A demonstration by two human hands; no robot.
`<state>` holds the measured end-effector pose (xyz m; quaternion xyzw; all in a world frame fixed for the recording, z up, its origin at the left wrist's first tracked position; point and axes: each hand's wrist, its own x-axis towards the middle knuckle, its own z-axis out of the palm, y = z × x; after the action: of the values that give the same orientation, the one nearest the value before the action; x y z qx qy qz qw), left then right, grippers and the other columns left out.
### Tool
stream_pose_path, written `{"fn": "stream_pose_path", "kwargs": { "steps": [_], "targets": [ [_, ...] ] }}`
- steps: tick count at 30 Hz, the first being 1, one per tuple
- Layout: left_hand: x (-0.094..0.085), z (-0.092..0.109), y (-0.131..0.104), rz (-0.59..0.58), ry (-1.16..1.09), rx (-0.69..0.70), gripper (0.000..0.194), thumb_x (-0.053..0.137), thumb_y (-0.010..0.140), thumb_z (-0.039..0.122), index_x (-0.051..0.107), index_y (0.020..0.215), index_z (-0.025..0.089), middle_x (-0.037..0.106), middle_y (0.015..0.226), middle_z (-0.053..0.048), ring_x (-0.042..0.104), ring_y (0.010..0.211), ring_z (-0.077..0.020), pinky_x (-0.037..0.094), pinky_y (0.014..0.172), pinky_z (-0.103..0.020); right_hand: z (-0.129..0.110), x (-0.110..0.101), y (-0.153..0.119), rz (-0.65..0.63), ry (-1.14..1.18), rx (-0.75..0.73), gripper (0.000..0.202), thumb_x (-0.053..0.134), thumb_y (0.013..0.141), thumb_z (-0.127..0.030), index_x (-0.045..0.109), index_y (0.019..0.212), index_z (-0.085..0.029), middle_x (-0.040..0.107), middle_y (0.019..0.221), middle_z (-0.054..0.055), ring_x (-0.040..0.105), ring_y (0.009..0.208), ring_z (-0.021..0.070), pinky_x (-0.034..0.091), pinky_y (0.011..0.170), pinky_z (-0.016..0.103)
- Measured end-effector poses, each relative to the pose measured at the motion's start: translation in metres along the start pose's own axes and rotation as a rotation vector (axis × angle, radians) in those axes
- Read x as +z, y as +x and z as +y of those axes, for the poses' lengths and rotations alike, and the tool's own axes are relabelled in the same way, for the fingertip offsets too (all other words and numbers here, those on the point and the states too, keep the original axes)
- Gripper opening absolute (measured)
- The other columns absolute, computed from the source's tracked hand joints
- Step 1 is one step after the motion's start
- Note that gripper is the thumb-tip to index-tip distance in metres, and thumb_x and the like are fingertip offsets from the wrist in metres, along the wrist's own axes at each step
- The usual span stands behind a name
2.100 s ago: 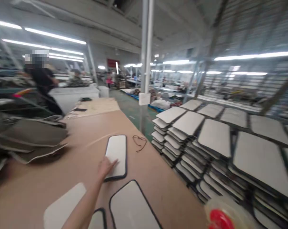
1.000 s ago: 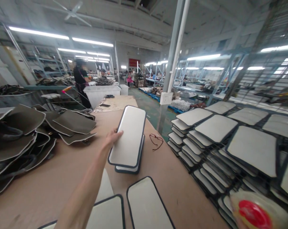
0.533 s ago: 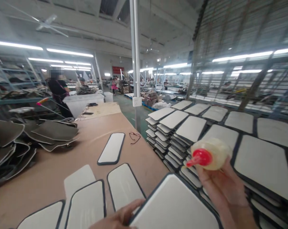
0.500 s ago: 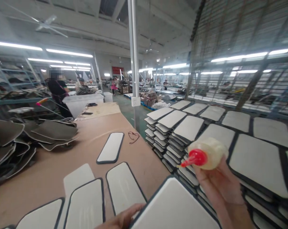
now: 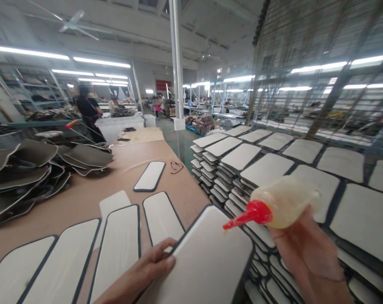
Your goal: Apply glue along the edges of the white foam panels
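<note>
My right hand [image 5: 308, 249] is closed round a cloudy, yellowish glue bottle [image 5: 292, 200] with a red nozzle. The bottle lies tipped sideways, its tip pointing left and down above a white panel [image 5: 207, 257] with a dark edge. By its left edge, my left hand [image 5: 147, 266] grips this panel, thumb on the white face and fingers partly hidden. A small yellowish drop hangs at the nozzle tip. Beyond the left hand, similar panels, among them a shorter one [image 5: 162, 217], lie on the brown-covered table [image 5: 137, 154].
Stacks of dark-edged white panels [image 5: 267, 169] rise along the right. Dark, curved pieces [image 5: 29, 177] are heaped at the left. Eyeglasses [image 5: 176, 167] lie near the table's right edge, close to a post [image 5: 178, 84]. A person in dark clothes [image 5: 88, 112] stands farther back.
My left hand and the held panel have come up further into view. The bottle has turned more sideways, and its nozzle tip now sits over the panel. The whole view has shifted slightly.
</note>
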<state>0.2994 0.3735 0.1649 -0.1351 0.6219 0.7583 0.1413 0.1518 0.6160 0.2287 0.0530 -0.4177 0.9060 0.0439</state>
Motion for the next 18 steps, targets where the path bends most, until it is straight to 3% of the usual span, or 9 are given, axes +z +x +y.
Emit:
{"fn": "stream_pose_path", "kwargs": {
  "steps": [2, 9, 14, 18],
  "targets": [
    [-0.005, 0.006, 0.002, 0.107, -0.056, 0.047, 0.041, 0.062, 0.076, 0.046, 0.053, 0.109, 0.023, 0.066, 0.087, -0.002, 0.062, 0.075, -0.0178, 0.046, 0.063, -0.024, 0.002, -0.002, -0.008, 0.009, -0.014, -0.023, 0.046, 0.077, 0.065, -0.044, 0.066, 0.104, -0.025, 0.065, 0.105, 0.006, 0.060, 0.098, 0.0232, 0.054, 0.080, 0.032],
    [-0.015, 0.013, -0.003, 0.222, -0.212, 0.142, 0.046, 0.062, 0.078, 0.040, 0.046, 0.118, 0.023, 0.067, 0.091, -0.002, 0.064, 0.073, -0.0154, 0.048, 0.062, -0.022, 0.041, 0.002, -0.018, -0.021, -0.084, -0.168, 0.045, 0.074, 0.070, -0.033, 0.061, 0.112, -0.024, 0.062, 0.113, 0.005, 0.059, 0.098, 0.0202, 0.052, 0.077, 0.025],
    [-0.029, 0.018, -0.010, 0.295, -0.276, 0.200, 0.048, 0.067, 0.073, 0.040, 0.050, 0.116, 0.025, 0.068, 0.094, -0.002, 0.065, 0.075, -0.0156, 0.048, 0.061, -0.020, 0.070, 0.012, -0.007, -0.061, -0.113, -0.255, 0.043, 0.076, 0.067, -0.028, 0.061, 0.107, -0.024, 0.066, 0.102, 0.003, 0.061, 0.095, 0.0197, 0.052, 0.074, 0.024],
    [-0.050, 0.025, -0.009, 0.369, -0.319, 0.224, 0.054, 0.068, 0.072, 0.041, 0.047, 0.119, 0.027, 0.069, 0.095, -0.002, 0.065, 0.077, -0.0164, 0.050, 0.065, -0.022, 0.103, 0.003, -0.024, -0.096, -0.181, -0.208, 0.032, 0.075, 0.068, -0.025, 0.064, 0.098, -0.022, 0.068, 0.082, 0.001, 0.064, 0.082, 0.0189, 0.053, 0.070, 0.024]
  ]
}}
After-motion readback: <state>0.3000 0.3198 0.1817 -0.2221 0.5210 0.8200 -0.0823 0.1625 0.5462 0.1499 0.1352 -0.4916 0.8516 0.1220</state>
